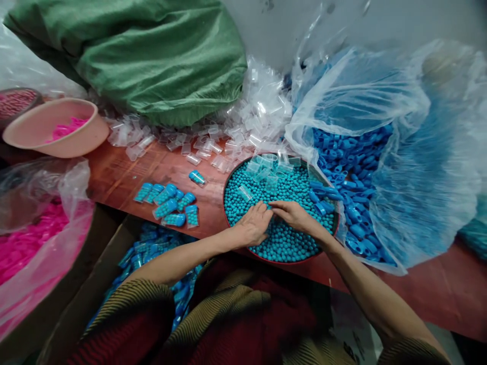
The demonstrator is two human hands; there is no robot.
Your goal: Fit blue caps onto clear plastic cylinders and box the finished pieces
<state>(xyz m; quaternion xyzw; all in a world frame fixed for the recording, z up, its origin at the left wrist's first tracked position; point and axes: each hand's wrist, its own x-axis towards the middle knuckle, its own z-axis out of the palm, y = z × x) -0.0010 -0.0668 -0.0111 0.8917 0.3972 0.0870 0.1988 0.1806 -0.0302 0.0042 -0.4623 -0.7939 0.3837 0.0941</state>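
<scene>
Both hands meet over a round red-rimmed tray [225,203] filled with small teal beads [285,241]. My left hand [255,223] is closed, its fingertips bent down at the beads; what it holds, if anything, is hidden. My right hand [294,215] is closed too, its fingertips touching those of my left hand, and I cannot make out anything between them. Clear plastic pieces [262,167] lie on the beads at the back of the tray, with one clear piece [245,192] just beyond my left hand. Blue caps [325,195] rest at its right side.
Several bead-filled containers [166,209] lie on the red table [117,177] at left. Clear pieces and a green sack [152,61] are behind. Right is a plastic bag [418,177] of blue caps; left, a pink basin [72,144] and pink pieces [34,233]. Below, a box [87,274] holds filled containers.
</scene>
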